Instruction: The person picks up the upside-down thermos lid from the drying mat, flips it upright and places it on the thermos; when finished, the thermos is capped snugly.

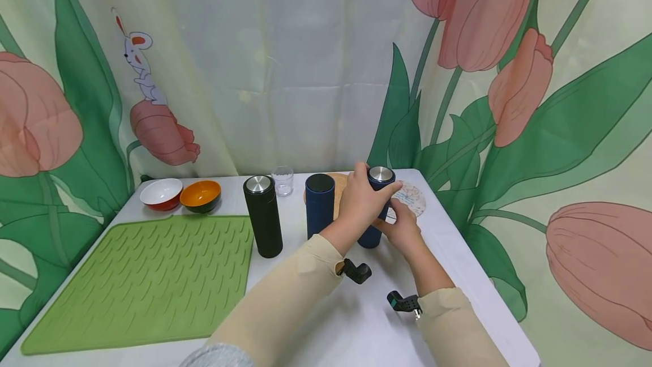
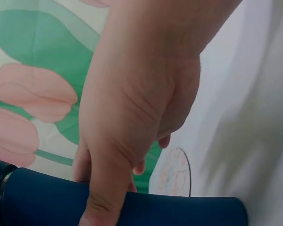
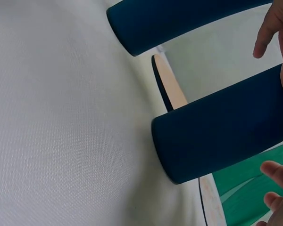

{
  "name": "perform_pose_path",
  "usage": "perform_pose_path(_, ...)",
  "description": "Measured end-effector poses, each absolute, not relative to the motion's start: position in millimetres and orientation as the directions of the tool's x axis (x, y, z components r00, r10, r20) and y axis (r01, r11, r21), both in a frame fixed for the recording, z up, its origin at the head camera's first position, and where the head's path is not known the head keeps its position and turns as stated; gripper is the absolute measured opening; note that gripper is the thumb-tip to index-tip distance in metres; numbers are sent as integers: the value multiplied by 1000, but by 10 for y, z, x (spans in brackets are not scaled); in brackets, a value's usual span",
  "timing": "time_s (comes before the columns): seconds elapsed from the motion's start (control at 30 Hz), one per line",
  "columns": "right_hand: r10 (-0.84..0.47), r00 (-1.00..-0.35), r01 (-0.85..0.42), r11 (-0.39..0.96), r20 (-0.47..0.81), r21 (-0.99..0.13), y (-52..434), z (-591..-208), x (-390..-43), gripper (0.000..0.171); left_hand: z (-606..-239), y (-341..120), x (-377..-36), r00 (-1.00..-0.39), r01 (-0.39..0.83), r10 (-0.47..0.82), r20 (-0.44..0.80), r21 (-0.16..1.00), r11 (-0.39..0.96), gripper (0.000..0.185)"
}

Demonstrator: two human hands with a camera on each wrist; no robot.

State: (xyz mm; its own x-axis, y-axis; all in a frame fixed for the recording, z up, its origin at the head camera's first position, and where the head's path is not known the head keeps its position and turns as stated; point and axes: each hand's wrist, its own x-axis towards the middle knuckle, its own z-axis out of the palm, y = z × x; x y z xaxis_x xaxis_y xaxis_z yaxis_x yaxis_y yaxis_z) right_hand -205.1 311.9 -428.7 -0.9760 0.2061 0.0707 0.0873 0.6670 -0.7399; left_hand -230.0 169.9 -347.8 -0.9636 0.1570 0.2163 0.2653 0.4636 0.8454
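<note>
At the right of the table in the head view, a dark blue thermos flask (image 1: 370, 238) with a silver-topped lid (image 1: 381, 174) stands upright. My left hand (image 1: 359, 200) grips its upper part, with the thumb across the front just under the lid top. Lower down, my right hand (image 1: 404, 228) holds the body from the right side. In the left wrist view the right hand's thumb (image 2: 103, 202) lies over the flask (image 2: 184, 212), above its base. Its base (image 3: 170, 150) shows in the right wrist view, at the white cloth.
Left of it stand another blue flask (image 1: 319, 208) and a black flask (image 1: 263, 220). Behind are a clear glass (image 1: 282, 181), a round wooden board (image 1: 340, 186) and a patterned round mat (image 1: 411, 200). A green mat (image 1: 148, 282), white bowl (image 1: 161, 192) and orange bowl (image 1: 201, 194) lie left.
</note>
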Motion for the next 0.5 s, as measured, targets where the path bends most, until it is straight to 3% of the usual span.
perform_pose_path(0.23, 197, -978, 84, 659, 63, -748, 3097, -4247, -2047, 77, -3496, 1609, -2359, -949, 290, 236, 209, 873, 393, 77)
perform_pose_path(0.5, 202, -979, 99, 631, 40, -769, 3110, -4305, -2025, 80, -3360, 1472, -2440, -924, 248, 372, 89, 879, 406, 81)
